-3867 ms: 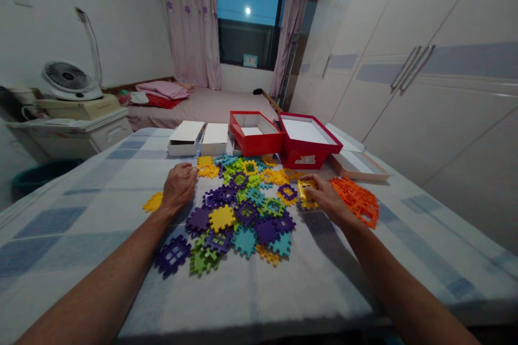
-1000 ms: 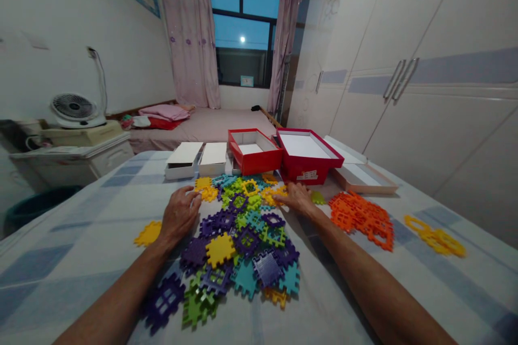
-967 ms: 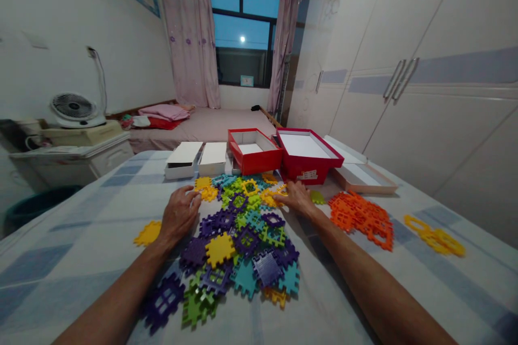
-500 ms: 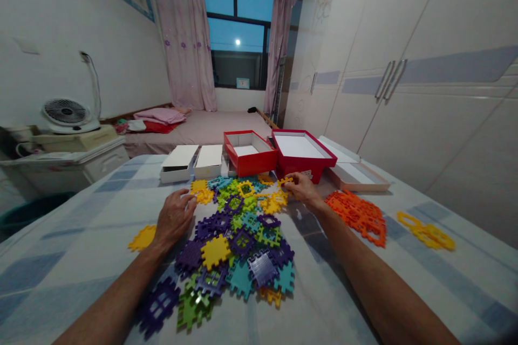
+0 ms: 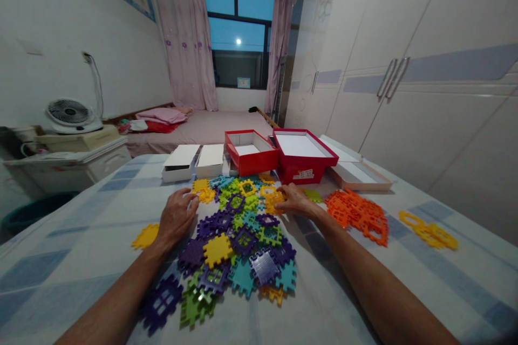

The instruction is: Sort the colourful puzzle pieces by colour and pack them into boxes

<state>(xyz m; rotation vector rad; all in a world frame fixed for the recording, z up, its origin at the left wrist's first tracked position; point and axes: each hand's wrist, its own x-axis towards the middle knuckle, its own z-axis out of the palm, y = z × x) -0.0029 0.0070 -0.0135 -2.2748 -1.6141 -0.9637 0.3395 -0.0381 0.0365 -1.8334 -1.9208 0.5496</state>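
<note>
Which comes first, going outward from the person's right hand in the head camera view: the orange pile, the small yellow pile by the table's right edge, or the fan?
From the right hand:
1. Orange pile, just to its right on the table.
2. Small yellow pile, farther right, near the table's edge.
3. Fan, far left, off the table on a cabinet.

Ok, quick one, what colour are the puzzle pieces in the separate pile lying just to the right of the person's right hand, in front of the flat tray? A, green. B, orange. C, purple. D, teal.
B: the separate pile beside the right hand is all orange, lying on the checked cloth apart from the mixed heap of purple, teal, green and yellow pieces, in front of the flat tray.
</note>
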